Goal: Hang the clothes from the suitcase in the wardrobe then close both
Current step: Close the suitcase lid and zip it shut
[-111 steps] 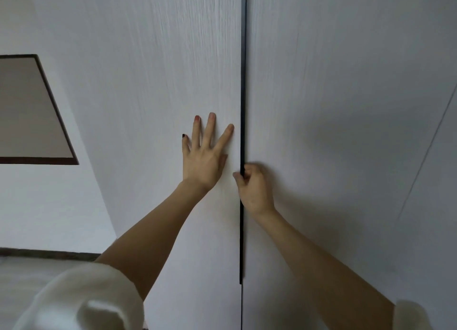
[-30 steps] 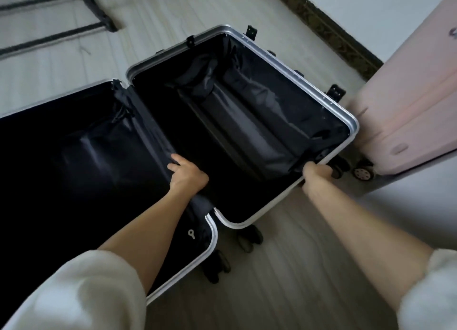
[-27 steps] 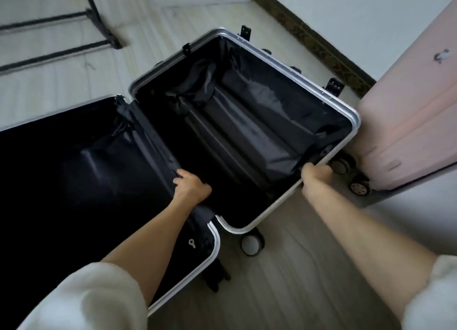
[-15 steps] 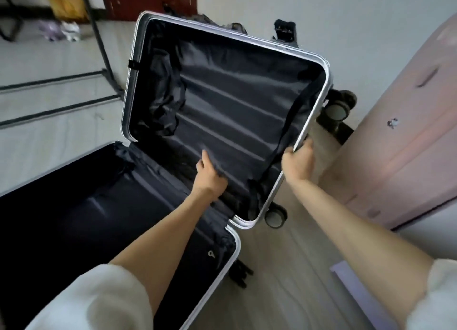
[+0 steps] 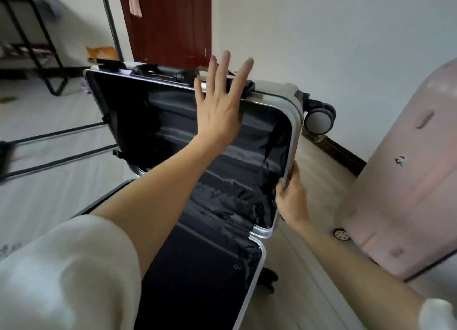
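My right hand [image 5: 291, 201] pinches the silver frame rim of the raised suitcase half [image 5: 293, 141], thumb on the inner side and fingers wrapped behind it, low on the edge nearest me, so the half stands tilted up from its hinge with its wheels [image 5: 319, 118] above and beyond my grip. My left hand [image 5: 218, 107] is flat and spread, fingers straight, reaching up past the lining toward the top rim; I cannot tell whether the fingertips touch it. I judge this half a stiff hard shell, fairly light now that nothing shows inside it, though top-heavy once past upright, so it could drop fast onto the lower half [image 5: 197, 280] lying open on the floor below my left forearm. The metal rim looks smooth and could slip through a pinch; a palm on the outer shell near the top edge seems the better place to steady it, keeping fingers clear of where the two rims meet. Inside, the black lining [image 5: 247, 156] is soft, creased and loose, and a stray fold might catch in the closing seam. The frame is bright aluminium with rounded corners, the shell pale grey.
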Demonstrator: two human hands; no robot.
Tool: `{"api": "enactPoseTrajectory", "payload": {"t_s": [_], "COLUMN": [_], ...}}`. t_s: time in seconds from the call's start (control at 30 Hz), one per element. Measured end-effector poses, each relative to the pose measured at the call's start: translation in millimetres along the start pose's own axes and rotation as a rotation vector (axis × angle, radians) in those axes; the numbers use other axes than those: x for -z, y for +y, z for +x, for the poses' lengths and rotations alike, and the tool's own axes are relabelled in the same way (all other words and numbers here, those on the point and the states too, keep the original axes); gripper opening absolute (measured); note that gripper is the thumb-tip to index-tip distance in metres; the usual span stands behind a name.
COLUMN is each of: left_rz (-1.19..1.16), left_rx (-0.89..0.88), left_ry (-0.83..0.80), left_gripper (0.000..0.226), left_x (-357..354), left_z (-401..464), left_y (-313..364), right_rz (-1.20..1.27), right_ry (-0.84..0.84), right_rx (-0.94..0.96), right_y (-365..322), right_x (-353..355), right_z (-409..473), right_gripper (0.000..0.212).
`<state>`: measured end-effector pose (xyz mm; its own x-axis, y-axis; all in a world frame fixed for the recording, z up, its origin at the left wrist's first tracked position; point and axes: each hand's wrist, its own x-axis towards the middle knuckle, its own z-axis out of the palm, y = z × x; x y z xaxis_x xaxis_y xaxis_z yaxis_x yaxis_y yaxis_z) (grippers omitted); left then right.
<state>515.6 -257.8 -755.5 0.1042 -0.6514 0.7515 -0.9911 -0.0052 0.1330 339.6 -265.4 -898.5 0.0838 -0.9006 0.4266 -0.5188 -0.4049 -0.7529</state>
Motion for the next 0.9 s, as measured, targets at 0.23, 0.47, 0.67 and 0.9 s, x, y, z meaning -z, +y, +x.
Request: {"api": "enactPoseTrajectory", "payload": {"t_s": [0.23,0.47,0.67,0.9], "left_rz": [0.016,0.063,0.127,0.053], "left_rx": [-0.132,-0.192,-0.263,-0.325], "left_ry": [0.078,-0.001,0.070,0.112], "left_gripper": [0.038,0.039,0.042,0.049], "left_x": [0.9,13.2,14.0,13.9], "left_z": [1.6,7.2,-26.3,-58.7], "left_y": [10.2,0.3,-1.5,-1.6], "right_rz": [-0.011,-0.299,-0.527,-0.486], "right_ry": [-0.020,-0.147,-0.362,-0.421], "right_rx": [-0.052,-0.095,-0.215,-0.161], "right_y": [12.6,4.5,21.1,-11.3], "right_x": [6.8,10.7,13.6,42.8], "right_z": [-8.2,4.3,37.2,46.5], "right_gripper": [0.060,0.057,0.077,0.048]}}
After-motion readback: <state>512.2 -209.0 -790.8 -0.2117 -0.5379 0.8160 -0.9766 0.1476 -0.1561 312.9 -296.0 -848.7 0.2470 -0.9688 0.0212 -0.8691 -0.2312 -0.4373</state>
